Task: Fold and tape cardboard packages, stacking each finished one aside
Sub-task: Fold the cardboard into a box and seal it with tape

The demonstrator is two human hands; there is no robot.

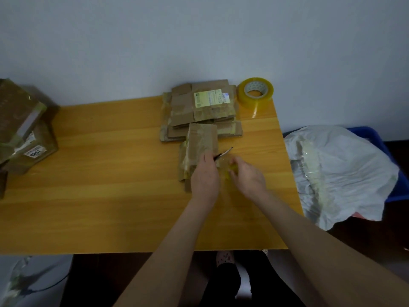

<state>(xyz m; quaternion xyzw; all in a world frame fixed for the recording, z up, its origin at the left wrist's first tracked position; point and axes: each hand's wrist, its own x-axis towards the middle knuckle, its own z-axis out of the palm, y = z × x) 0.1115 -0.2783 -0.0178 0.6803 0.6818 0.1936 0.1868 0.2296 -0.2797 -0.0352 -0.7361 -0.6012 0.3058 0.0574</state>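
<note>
A folded cardboard package (200,140) with old tape on it lies on the wooden table (110,173), in front of a pile of flattened cardboard pieces (199,107). My left hand (204,176) lies flat on the package's near end with its fingers straight. My right hand (247,176), just right of the package, pinches a crumpled piece of yellowish clear tape (230,172). Dark scissors (224,153) stick out between the two hands; their handles are hidden behind my left hand. A roll of clear tape (255,91) sits at the table's back right corner, with a loose end hanging.
Taped boxes (24,129) are stacked at the table's left edge. Beside the table on the right, a blue bin (376,140) holds crumpled white plastic bags (343,169). A wall stands right behind the table.
</note>
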